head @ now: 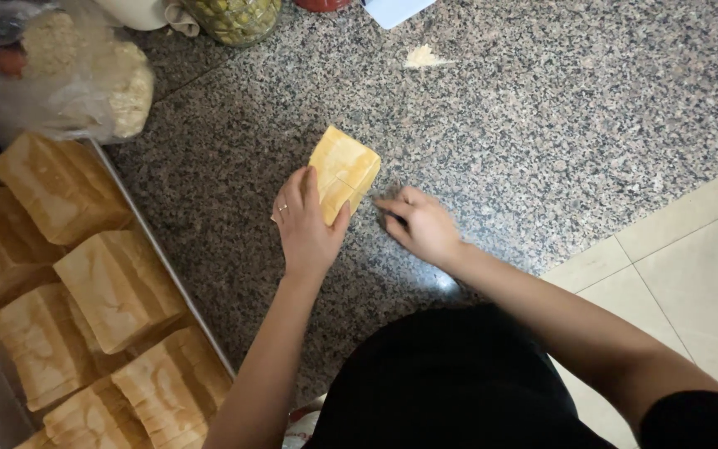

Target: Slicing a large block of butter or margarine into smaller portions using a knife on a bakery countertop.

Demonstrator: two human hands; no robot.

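A small yellow block of sliced bread [344, 169] stands on the speckled granite counter [542, 108]. My left hand [305, 224] grips its near end, thumb on the right side, fingers on the left; a ring shows on one finger. My right hand [421, 224] rests on the counter just right of the bread, fingers curled and pointing toward it, not touching it; whether it holds something small I cannot tell.
A metal tray [168, 274] at the left holds several sliced bread loaves [114, 287]. A plastic bag of crumbs [76, 79], a glass jar [234, 17] and a bread scrap [422, 56] lie at the back. Tiled floor [691, 266] is at right.
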